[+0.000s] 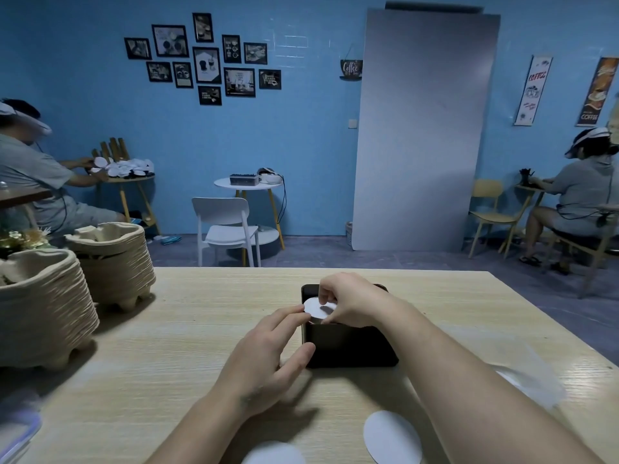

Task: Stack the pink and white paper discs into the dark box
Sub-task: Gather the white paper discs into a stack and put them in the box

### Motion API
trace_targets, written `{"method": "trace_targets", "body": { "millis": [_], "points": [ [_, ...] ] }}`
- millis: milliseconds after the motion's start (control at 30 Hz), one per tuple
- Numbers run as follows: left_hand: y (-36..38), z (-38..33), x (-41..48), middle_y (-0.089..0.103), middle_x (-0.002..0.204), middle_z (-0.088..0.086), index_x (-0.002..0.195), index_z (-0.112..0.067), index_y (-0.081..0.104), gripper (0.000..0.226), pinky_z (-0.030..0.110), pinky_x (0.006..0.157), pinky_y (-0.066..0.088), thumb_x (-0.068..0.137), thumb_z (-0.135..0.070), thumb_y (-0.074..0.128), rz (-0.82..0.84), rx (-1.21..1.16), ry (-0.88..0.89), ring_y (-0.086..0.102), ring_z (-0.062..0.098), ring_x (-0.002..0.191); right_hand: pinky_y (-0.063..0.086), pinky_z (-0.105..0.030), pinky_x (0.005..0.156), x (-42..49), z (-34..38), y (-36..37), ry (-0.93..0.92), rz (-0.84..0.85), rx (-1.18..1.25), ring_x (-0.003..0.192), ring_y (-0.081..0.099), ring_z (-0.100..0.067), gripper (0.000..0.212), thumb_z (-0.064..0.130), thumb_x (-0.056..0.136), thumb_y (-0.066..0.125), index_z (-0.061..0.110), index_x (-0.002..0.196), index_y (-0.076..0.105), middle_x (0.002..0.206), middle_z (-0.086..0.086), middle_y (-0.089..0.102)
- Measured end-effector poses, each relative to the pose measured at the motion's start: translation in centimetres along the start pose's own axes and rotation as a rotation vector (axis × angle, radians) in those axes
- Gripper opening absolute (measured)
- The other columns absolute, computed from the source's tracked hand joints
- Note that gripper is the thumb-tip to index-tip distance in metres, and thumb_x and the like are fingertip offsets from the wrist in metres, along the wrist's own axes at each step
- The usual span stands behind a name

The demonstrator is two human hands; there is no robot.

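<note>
A white disc (316,309) is held just over the open top of the dark box (351,346).
The right hand (351,299) pinches the white disc at its rim with curled fingers. The left hand (264,356), its fingers nearly straight, only touches the left rim and holds nothing. The paper looks thin, very light and easy to bend, so I think it is best taken gently by the rim and kept flat. Other discs (392,437) lie on the table (201,329).

A white paper disc (320,308) sits at the mouth of the dark box (348,346), two loose discs (392,437) (273,454) flat nearby.
</note>
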State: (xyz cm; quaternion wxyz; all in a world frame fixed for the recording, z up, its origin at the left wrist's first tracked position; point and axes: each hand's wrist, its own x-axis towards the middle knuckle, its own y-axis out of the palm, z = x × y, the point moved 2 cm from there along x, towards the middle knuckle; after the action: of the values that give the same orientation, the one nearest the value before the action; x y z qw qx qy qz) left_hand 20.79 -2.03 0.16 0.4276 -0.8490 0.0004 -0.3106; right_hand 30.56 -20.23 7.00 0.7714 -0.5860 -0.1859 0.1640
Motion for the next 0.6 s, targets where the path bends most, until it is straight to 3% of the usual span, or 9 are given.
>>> {"method": "trace_targets", "body": {
  "millis": [100,200,267,367,600],
  "points": [
    [-0.1,0.0,0.0,0.038,0.152,-0.032,0.142,-0.040,0.049,0.051,0.030,0.108,0.044,0.096,-0.059,0.042,0.001,0.002,0.002,0.034,-0.009,0.139,0.043,-0.024,0.075,-0.2,-0.1,0.0,-0.035,-0.030,0.046,0.095,0.053,-0.010,0.030,0.034,0.082,0.083,0.024,0.101,0.063,0.102,0.010,0.058],
    [-0.1,-0.1,0.1,0.040,0.151,-0.030,0.141,-0.038,0.050,0.051,0.029,0.108,0.045,0.095,-0.059,0.043,0.001,0.006,-0.004,0.035,-0.008,0.138,0.037,-0.010,0.063,-0.8,-0.5,-0.2,-0.065,-0.091,0.114,0.084,0.052,0.000,0.033,0.037,0.078,0.086,0.024,0.100,0.065,0.091,0.019,0.055],
    [-0.2,-0.2,0.2,0.044,0.149,-0.026,0.140,-0.037,0.052,0.050,0.029,0.110,0.042,0.095,-0.058,0.043,-0.006,0.023,0.001,0.038,-0.006,0.138,0.039,-0.012,0.064,-1.4,-0.8,-0.4,-0.075,-0.151,0.162,0.079,0.052,0.003,0.028,0.039,0.077,0.085,0.029,0.092,0.064,0.083,0.020,0.054],
    [-0.5,-0.6,0.5,0.049,0.146,-0.022,0.138,-0.033,0.055,0.050,0.031,0.111,0.040,0.095,-0.056,0.044,-0.026,0.045,0.001,0.041,-0.002,0.136,0.051,-0.031,0.078,-3.1,-1.7,-0.9,-0.069,-0.256,0.222,0.087,0.059,-0.007,0.017,0.036,0.079,0.079,0.028,0.086,0.065,0.087,0.014,0.062],
    [-0.6,-3.6,0.1,0.056,0.132,-0.019,0.125,-0.030,0.061,0.040,0.034,0.103,0.045,0.094,-0.051,0.049,-0.096,0.102,0.028,0.052,0.005,0.123,0.046,-0.023,0.067,-9.6,-3.6,-1.0,-0.120,-0.488,0.325,0.076,0.059,-0.006,0.012,0.023,0.087,0.073,0.021,0.077,0.067,0.076,0.016,0.067]
  ]
}}
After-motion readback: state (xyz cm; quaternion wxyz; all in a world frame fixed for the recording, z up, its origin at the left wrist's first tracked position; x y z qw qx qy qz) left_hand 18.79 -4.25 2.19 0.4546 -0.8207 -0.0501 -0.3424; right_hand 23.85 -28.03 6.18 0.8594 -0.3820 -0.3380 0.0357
